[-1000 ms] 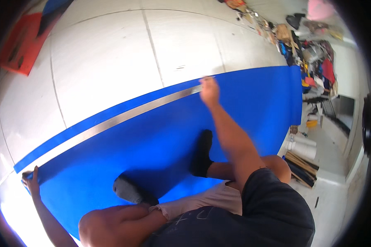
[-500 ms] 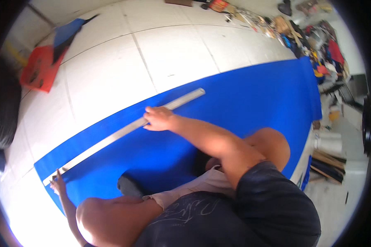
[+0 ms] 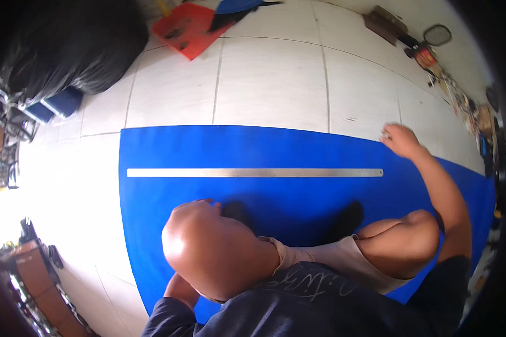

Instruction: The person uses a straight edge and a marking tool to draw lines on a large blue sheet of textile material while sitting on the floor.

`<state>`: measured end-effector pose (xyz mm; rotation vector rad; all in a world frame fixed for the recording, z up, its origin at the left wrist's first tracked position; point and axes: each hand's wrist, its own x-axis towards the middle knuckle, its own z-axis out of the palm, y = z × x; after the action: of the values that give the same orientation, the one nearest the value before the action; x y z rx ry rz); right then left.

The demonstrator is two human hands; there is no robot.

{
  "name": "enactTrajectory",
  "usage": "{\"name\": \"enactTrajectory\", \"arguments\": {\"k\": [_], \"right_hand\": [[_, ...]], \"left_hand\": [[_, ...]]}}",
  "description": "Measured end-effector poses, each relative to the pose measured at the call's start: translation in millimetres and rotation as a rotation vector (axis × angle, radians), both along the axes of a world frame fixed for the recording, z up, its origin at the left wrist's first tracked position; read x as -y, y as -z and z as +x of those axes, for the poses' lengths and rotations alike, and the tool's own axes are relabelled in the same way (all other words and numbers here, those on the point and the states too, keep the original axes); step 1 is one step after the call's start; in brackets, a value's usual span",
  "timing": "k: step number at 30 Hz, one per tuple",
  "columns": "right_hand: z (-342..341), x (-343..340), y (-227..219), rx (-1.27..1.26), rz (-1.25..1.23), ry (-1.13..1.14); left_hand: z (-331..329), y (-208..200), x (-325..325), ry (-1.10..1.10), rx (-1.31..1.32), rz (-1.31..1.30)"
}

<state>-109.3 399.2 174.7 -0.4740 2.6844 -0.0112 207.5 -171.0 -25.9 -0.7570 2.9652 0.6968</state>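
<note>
A long metal ruler (image 3: pixel 253 173) lies flat on a blue sheet (image 3: pixel 168 147), roughly parallel to the sheet's far edge. Neither hand touches the ruler. My right hand (image 3: pixel 400 139) is raised over the sheet's far edge, beyond the ruler's right end. Its fingers are curled in, and a small pale spot shows at their tips; I cannot make out what it is. Behind my left knee, only a few fingertips of my left hand (image 3: pixel 207 201) show, so its grip is hidden. I squat on the sheet with both feet near the ruler.
Pale floor tiles (image 3: pixel 270 84) stretch beyond the sheet. A red dustpan (image 3: pixel 188 31) lies at the far side, beside a big black plastic bag (image 3: pixel 90 50). Assorted clutter (image 3: pixel 452 90) lines the far right wall. A brown case-like thing (image 3: pixel 42 275) stands at lower left.
Both hands have come off the ruler: the right went to the far right, the left drew back behind my knee. My view turned, so the ruler now lies level across it.
</note>
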Motion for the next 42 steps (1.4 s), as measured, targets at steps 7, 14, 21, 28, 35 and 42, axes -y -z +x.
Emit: {"name": "enactTrajectory", "arguments": {"k": [7, 14, 21, 28, 35, 42], "right_hand": [[116.7, -25.4, 103.9, 0.354, -0.284, 0.121], [209.0, 4.5, 137.7, 0.376, -0.364, 0.227], [191.2, -12.6, 138.5, 0.022, -0.43, 0.09], [127.5, 25.2, 139.0, -0.013, -0.391, -0.121], [121.5, 14.5, 163.5, 0.118, -0.419, -0.055], [105.6, 37.2, 168.5, 0.127, -0.343, -0.052]], "left_hand": [[23.0, -5.9, -58.8, 0.127, 0.091, 0.069], [16.4, -6.8, -82.7, 0.197, 0.086, 0.13], [-28.8, 0.4, -75.1, 0.406, -0.062, 0.212], [-32.7, -21.4, 9.5, 0.169, 0.037, 0.165], [-58.9, -108.7, 11.0, 0.234, 0.116, 0.046], [-89.7, -231.7, 12.1, 0.233, 0.175, 0.015]]}}
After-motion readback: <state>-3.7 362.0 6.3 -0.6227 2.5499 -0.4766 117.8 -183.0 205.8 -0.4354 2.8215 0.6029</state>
